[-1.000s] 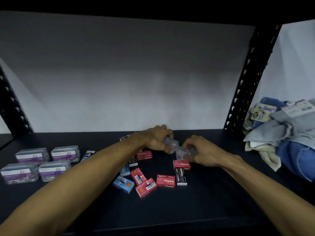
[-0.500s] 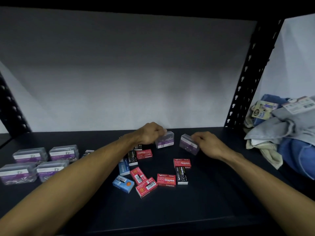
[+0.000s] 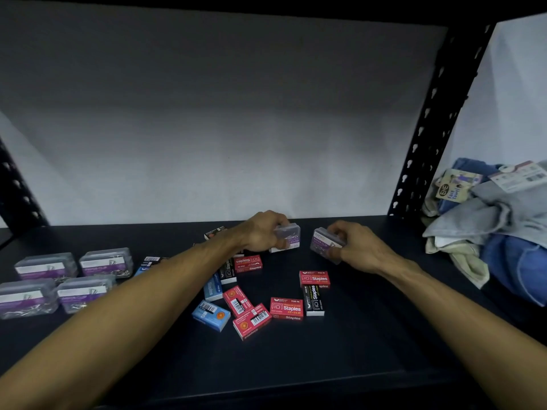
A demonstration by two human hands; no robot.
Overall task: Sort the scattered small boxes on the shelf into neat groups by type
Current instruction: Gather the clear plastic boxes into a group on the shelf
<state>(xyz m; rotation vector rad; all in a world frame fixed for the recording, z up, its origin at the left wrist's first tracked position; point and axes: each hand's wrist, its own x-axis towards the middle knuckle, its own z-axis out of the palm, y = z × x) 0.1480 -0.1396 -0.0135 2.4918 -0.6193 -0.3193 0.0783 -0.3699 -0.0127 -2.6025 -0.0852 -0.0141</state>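
Meanwhile, each hand's fingers curled round a clear clip box: left hand [image 3: 260, 232], right hand [image 3: 356, 250]; bare shelf [image 3: 370, 344] frontward.

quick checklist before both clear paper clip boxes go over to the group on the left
1. Left hand grips its clear paper clip box: ok.
2. Right hand grips the second clear box: ok.
3. Group of four clear boxes at left, tidy: ok.
4. Bare shelf beside that group: cannot tell, the left arm hides it.
5. Path left passes over scattered staple boxes: not ok, lift first.
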